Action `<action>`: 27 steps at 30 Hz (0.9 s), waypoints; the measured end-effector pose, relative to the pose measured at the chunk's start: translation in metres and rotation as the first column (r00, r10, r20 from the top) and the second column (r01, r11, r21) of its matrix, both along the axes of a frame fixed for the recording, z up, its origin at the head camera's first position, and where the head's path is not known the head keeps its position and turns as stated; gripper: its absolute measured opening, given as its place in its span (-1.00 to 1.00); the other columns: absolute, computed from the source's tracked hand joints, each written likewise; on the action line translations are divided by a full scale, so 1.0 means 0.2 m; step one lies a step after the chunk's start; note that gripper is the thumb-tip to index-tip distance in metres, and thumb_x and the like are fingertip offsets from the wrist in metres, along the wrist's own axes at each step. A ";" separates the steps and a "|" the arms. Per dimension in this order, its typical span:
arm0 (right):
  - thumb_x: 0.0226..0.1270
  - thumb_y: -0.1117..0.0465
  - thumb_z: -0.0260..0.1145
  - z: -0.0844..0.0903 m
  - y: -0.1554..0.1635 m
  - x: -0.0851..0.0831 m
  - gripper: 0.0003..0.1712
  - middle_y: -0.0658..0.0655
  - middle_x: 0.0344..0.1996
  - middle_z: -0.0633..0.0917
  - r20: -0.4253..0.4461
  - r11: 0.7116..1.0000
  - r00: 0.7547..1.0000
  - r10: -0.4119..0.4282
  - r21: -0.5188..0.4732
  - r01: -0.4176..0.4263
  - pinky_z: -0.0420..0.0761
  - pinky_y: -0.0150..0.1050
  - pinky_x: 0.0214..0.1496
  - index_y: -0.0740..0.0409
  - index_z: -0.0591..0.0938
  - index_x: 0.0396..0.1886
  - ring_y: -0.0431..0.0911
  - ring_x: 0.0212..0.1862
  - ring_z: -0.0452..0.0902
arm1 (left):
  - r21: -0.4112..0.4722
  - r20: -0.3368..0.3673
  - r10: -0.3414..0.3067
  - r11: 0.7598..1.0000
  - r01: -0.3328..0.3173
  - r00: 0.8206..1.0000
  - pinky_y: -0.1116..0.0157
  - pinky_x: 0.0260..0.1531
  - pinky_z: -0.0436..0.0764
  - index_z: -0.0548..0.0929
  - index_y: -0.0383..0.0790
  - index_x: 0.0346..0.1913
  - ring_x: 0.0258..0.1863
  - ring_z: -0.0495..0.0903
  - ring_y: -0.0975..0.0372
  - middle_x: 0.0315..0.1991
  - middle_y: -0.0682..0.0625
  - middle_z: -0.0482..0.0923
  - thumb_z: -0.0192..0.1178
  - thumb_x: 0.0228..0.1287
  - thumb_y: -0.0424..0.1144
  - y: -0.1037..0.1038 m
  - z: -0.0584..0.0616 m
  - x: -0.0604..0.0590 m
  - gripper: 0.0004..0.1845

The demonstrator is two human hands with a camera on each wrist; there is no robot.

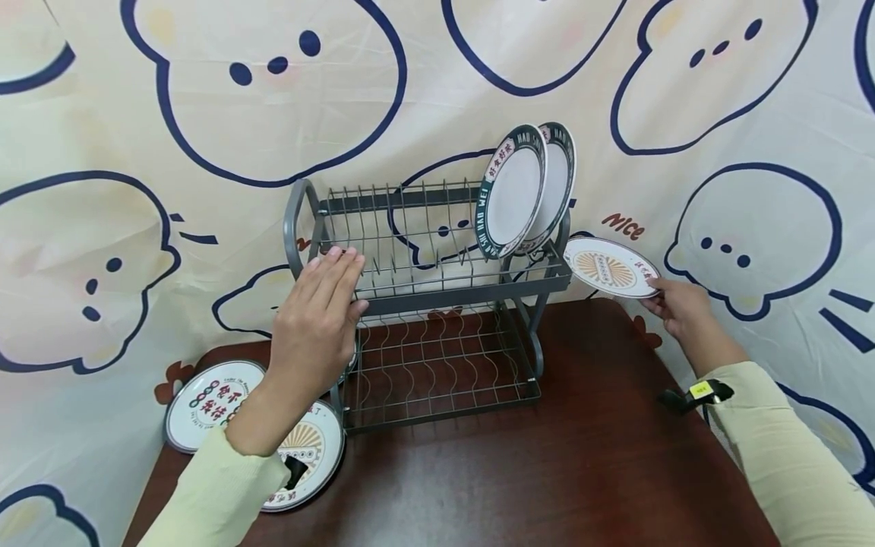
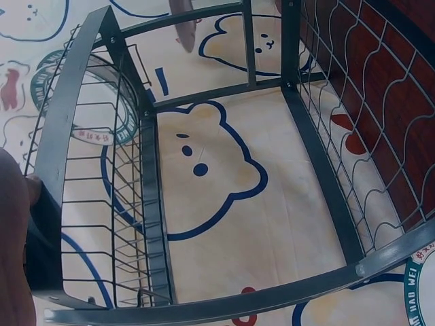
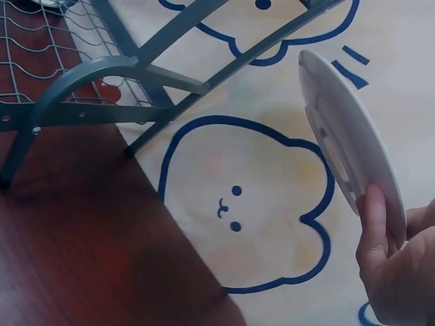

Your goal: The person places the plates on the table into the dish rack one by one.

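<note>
The right hand (image 1: 680,308) pinches the rim of a plate with an orange sunburst (image 1: 611,267), thumb on the underside and fingers curled over the edge, and holds it in the air just off the right end of the dish rack (image 1: 437,296), above the far right corner of the table (image 1: 547,471). The left hand (image 1: 321,319) lies with straight fingers, close together, against the front left of the rack's upper tier. Two green-rimmed plates (image 1: 522,190) stand on edge, leaning, in the upper tier's right end. On the table to the left of the rack lie two more plates (image 1: 205,403), flat, partly covered by the left forearm. A cloth with cartoon animals (image 1: 137,190) hangs behind everything.
</note>
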State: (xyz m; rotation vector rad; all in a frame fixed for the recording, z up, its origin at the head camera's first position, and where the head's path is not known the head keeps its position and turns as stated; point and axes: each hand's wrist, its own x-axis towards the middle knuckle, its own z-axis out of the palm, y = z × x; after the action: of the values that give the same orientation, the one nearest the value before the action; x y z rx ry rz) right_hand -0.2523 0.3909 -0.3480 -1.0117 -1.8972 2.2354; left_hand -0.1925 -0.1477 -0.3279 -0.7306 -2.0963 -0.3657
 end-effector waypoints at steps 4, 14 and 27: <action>0.58 0.18 0.16 0.08 0.01 0.01 -0.26 -0.09 -0.56 0.69 -0.013 0.999 0.999 0.041 0.003 -0.041 0.76 -0.40 -0.07 0.12 0.11 0.62 -0.27 -0.44 0.74 | 0.002 0.002 0.000 1.000 0.000 1.000 -0.03 0.53 0.34 0.42 -0.36 0.46 0.47 0.42 -0.08 0.43 -0.24 0.47 0.19 0.46 -0.30 0.00 0.00 0.00 -0.44; 0.56 0.15 0.20 0.27 -0.01 -0.01 -0.75 -0.07 -0.52 0.70 -0.062 0.996 0.994 0.086 0.033 -0.084 0.74 -0.47 -0.06 0.04 0.41 0.11 -0.27 -0.38 0.75 | -0.011 0.005 0.007 1.000 -0.007 1.000 -0.03 0.54 0.34 0.44 -0.37 0.44 0.44 0.45 -0.11 0.41 -0.27 0.48 0.12 0.53 -0.26 0.00 0.00 0.00 -0.49; 0.51 0.10 0.26 0.52 -0.04 -0.03 -0.16 -0.10 -0.49 0.69 -0.082 0.986 0.986 0.143 0.094 -0.135 0.74 -0.49 -0.08 0.04 0.09 0.64 -0.27 -0.33 0.77 | -0.004 0.002 0.014 1.000 -0.014 1.000 0.03 0.56 0.30 0.46 -0.37 0.43 0.45 0.44 -0.10 0.40 -0.26 0.49 0.02 0.60 -0.20 0.00 0.00 0.00 -0.52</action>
State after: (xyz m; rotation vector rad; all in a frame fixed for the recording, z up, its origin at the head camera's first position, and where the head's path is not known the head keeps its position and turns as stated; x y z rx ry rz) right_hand -0.2574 0.3826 -0.2450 -0.7770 -2.0670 2.2031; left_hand -0.1921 -0.1472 -0.3276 -0.7178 -2.1041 -0.3549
